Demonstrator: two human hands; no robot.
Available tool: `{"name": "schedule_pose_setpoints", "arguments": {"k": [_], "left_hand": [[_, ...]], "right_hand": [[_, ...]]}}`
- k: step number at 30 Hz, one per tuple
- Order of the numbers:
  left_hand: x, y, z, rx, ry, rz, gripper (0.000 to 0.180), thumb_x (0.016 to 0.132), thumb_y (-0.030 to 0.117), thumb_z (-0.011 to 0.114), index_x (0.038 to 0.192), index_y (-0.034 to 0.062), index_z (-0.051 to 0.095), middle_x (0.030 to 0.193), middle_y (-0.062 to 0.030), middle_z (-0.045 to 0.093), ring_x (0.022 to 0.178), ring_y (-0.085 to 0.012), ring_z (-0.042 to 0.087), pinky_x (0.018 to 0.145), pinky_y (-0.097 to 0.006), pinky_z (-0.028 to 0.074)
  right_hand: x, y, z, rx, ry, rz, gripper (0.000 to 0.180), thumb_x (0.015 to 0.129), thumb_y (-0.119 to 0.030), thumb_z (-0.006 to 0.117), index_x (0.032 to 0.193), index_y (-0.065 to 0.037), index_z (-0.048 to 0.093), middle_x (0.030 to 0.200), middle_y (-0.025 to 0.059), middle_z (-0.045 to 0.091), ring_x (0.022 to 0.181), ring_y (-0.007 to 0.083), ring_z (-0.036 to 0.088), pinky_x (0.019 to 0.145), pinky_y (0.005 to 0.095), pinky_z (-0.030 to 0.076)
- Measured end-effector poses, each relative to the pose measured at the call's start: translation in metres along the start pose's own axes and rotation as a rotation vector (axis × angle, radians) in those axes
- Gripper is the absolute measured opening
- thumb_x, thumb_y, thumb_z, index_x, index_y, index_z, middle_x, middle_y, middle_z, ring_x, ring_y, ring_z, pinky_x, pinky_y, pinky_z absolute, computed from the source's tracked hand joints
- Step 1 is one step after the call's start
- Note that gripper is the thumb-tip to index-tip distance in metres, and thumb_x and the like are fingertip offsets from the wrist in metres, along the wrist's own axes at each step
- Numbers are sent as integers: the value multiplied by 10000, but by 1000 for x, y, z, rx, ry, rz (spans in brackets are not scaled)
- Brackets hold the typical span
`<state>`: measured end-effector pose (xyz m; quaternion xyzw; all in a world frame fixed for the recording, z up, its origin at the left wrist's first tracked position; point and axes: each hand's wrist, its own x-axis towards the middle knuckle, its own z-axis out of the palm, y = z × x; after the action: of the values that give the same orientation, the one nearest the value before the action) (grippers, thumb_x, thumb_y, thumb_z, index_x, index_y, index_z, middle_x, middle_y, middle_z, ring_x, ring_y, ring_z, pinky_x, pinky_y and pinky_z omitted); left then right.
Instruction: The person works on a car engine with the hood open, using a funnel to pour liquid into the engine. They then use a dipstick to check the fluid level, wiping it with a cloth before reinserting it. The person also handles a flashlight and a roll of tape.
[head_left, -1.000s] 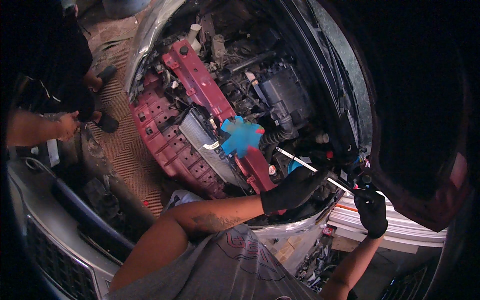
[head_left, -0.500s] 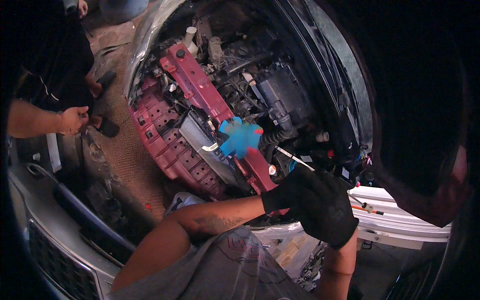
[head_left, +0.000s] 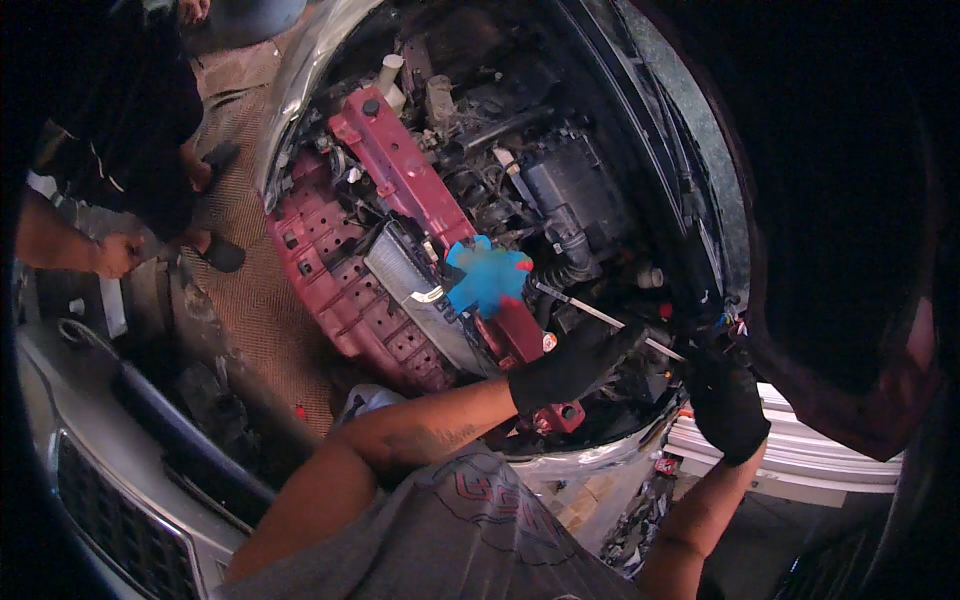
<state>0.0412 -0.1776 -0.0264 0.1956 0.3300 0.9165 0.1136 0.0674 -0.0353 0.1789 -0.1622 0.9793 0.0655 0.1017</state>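
Both my hands wear black gloves over the near right corner of an open engine bay. My left hand (head_left: 570,372) reaches in, its fingers closed around the middle of a long, thin, pale rod (head_left: 580,304). One end of the rod points in among the dark engine parts; the other meets the fingers of my right hand (head_left: 728,405), which look closed on it, though dark glove and shadow hide detail. Below my left hand is a red body bracket (head_left: 560,416). A white-and-orange cap (head_left: 549,341) sits just beyond its wrist.
A red crossbar (head_left: 410,180) spans the bay, with a blurred blue object (head_left: 487,275) on it. Beside it are a radiator (head_left: 415,290) and red perforated panel (head_left: 350,310). A black engine box (head_left: 575,180) lies deeper in. Another person's hand (head_left: 118,254) is at left, above a detached bumper (head_left: 130,490).
My right hand has moved right and up, apart from the left hand, baring more of the rod. The orange, black-tipped piece beside it is out of sight. The other person's hand has shifted left.
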Motion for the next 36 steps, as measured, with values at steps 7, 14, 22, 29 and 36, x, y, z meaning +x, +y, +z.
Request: {"name": "schedule_pose_setpoints", "arguments": {"k": [7, 14, 22, 29, 36], "left_hand": [[7, -19, 3, -426, -139, 21, 373, 1058, 144, 460, 1412, 24, 468, 1363, -119, 545, 1151, -191, 603, 938, -342, 541], [-1, -26, 14, -652, -170, 6, 298, 1030, 138, 541, 1311, 39, 554, 1216, -65, 628, 1080, -118, 613, 848, -280, 547], [-8, -39, 18, -554, -204, -77, 290, 1033, 160, 534, 1290, 30, 565, 1181, -69, 641, 1049, -123, 621, 834, -286, 548], [-6, -34, 9, -472, -169, -80, 287, 1035, 179, 528, 1272, 22, 574, 1151, -72, 652, 1022, -127, 628, 821, -291, 549], [3, -30, -2, -404, -160, -58, 290, 1038, 199, 523, 1253, 15, 584, 1121, -76, 664, 995, -132, 636, 809, -295, 550]], "right_hand": [[-6, -1, 0, -188, 321, -68, 310, 791, -12, 683, 1091, -73, 729, 1042, 191, 693, 962, 346, 640, 841, 424, 501], [-1, -60, -9, -65, 278, -202, 462, 749, -30, 720, 1204, -97, 671, 1273, 150, 617, 1219, 356, 542, 1030, 492, 406], [48, -108, 30, -212, 171, -464, 294, 723, -287, 695, 902, -69, 613, 1249, 164, 568, 1036, 358, 541, 802, 496, 433], [63, -114, 30, -232, 161, -504, 314, 722, -305, 689, 899, -61, 604, 1220, 171, 572, 1050, 362, 531, 792, 499, 434], [62, -111, 39, -233, 184, -497, 316, 748, -322, 683, 909, -60, 611, 1191, 162, 586, 1047, 371, 543, 796, 505, 442]]}}
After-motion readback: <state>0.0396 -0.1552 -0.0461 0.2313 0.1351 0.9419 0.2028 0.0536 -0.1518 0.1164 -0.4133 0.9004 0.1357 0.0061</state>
